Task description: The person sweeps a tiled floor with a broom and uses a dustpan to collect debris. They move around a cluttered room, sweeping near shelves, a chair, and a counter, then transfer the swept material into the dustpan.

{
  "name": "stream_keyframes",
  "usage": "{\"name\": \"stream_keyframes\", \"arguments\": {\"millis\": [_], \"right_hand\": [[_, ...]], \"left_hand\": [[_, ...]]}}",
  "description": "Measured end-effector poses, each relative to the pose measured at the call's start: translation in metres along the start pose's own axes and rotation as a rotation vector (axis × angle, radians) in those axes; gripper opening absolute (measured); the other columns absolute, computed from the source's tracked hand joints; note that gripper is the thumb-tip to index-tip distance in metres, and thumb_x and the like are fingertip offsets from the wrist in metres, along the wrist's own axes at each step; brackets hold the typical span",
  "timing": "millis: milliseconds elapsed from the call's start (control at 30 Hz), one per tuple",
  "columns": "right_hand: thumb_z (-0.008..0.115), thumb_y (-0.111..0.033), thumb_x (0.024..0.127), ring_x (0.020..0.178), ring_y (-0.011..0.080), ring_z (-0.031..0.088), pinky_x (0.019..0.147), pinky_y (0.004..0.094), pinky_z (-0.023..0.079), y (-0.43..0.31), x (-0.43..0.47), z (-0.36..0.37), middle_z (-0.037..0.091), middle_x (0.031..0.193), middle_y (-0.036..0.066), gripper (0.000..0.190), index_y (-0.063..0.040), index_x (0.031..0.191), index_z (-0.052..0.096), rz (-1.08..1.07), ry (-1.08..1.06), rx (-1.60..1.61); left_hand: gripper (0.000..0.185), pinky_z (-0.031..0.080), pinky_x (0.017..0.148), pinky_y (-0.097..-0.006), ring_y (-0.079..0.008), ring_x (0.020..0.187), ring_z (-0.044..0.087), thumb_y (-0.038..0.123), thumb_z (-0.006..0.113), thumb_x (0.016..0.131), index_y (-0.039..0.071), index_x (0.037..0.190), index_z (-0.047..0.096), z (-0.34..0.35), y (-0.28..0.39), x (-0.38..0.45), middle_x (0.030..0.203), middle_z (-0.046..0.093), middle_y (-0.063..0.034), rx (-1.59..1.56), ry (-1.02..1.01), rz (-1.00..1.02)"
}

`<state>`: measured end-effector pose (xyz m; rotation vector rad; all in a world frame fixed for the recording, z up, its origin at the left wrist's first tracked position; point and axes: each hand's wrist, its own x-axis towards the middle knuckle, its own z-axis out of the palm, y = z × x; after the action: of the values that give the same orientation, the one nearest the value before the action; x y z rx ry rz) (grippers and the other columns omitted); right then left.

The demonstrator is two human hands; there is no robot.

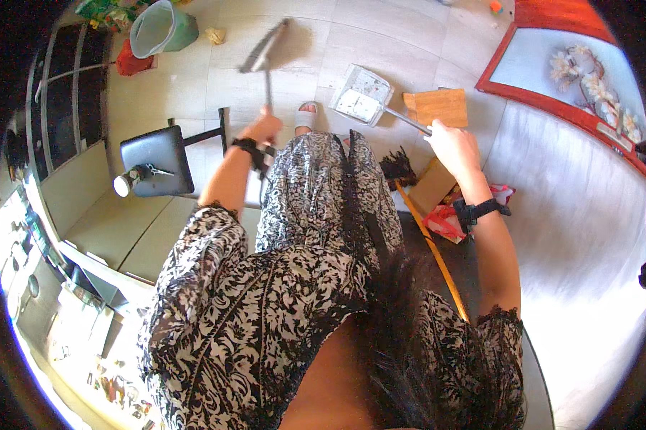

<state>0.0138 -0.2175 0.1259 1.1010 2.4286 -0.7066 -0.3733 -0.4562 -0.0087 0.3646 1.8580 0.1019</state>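
Observation:
My left hand (261,128) is closed around the grey handle of a broom (269,83). The broom's head (265,47), blurred, is angled over the tiled floor and appears slightly raised, with a shadow beside it. In my right hand (452,144) is the metal handle of a long-handled dustpan (363,94). Its pale pan lies ahead of my feet, with dark specks inside. A flat brown cardboard piece (440,106) lies on the floor just beyond my right hand, partly behind the dustpan handle.
On my left stands a black stool (159,161) bearing scissors (159,170) and a white-lidded jar (123,185). A translucent bin (164,32) is farther ahead, near crumpled paper (215,36). To my right are a yellow-handled brush (430,242), red packaging (445,223) and a red-framed flower picture (559,75).

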Motion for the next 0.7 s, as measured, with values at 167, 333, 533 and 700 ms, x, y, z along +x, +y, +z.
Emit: {"name": "stream_keyframes", "arguments": {"millis": [167,333,533,700], "right_hand": [[0.047,-0.03,0.087,0.071,0.0364,0.062,0.061,0.0476,0.047,0.0,0.016,0.0,0.063,0.073,0.018,0.023,-0.008,0.084,0.054,-0.043,0.064,-0.02],[0.055,-0.033,0.084,0.072,0.0353,0.063,0.062,0.0467,0.048,-0.01,-0.007,0.002,0.064,0.074,0.018,0.028,-0.005,0.085,0.056,-0.061,0.07,0.0],[0.057,-0.03,0.082,0.077,0.0364,0.062,0.066,0.0475,0.048,-0.007,0.002,-0.005,0.064,0.081,0.019,0.026,-0.006,0.089,0.058,-0.007,0.013,-0.023],[0.061,-0.032,0.079,0.072,0.0348,0.062,0.062,0.0461,0.048,0.007,-0.014,0.006,0.064,0.074,0.017,0.026,-0.008,0.087,0.057,-0.017,0.064,-0.07]], "left_hand": [[0.039,0.041,0.047,-0.0381,-0.0223,0.047,0.05,0.008,0.045,0.083,-0.001,0.119,0.031,0.111,0.004,-0.024,0.061,0.049,-0.0088,0.126,-0.159,0.187],[0.044,0.034,0.035,-0.0295,-0.0143,0.041,0.042,0.002,0.05,0.078,0.005,0.121,0.039,0.097,0.011,-0.114,0.058,0.044,-0.0033,-0.364,-0.288,0.076],[0.064,0.033,0.036,-0.0267,-0.0119,0.042,0.042,0.006,0.058,0.074,0.009,0.134,0.036,0.061,0.014,-0.164,0.06,0.048,-0.0034,-0.14,-0.105,0.086],[0.07,0.037,0.037,-0.0308,-0.0142,0.044,0.046,0.006,0.059,0.071,0.008,0.137,0.033,0.019,-0.021,-0.171,0.063,0.052,-0.0067,-0.215,0.111,0.094]]}}
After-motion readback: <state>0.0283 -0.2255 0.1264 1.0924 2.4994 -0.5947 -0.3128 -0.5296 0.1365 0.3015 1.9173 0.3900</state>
